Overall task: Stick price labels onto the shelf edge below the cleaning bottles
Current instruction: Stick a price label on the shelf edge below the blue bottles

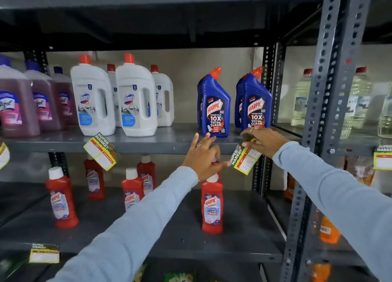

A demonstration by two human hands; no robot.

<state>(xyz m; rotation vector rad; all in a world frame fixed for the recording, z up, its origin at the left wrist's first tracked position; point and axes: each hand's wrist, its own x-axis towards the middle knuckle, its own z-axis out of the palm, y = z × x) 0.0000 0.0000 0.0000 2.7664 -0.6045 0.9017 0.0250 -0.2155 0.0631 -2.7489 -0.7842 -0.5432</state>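
**Second label going on below the blue bottles**

Across the middle of the view: grey shelf edge (148, 147), long and mostly bare, open room along it from 9 o'clock to centre. Hard against the upright post (331, 111) toward 3 o'clock, so little slack on that side. Above the edge at 10 o'clock, white bottles (135, 99); just right of centre, blue bottles (215, 107), standing close to the lip and easy to knock. Already hanging, tilted, under the white bottles: one stuck label (101, 151). Others on neighbouring shelves at 9, 3 and 7 o'clock. Judged roughly midway. Right hand (265, 141) closed, pinching the top of the price label (246, 158) against the edge below the blue bottles, label slanted, not yet flat. Left hand (204, 154) open, fingers spread, touching the edge beside it, gripping nothing. Left to do: squaring and pressing down.
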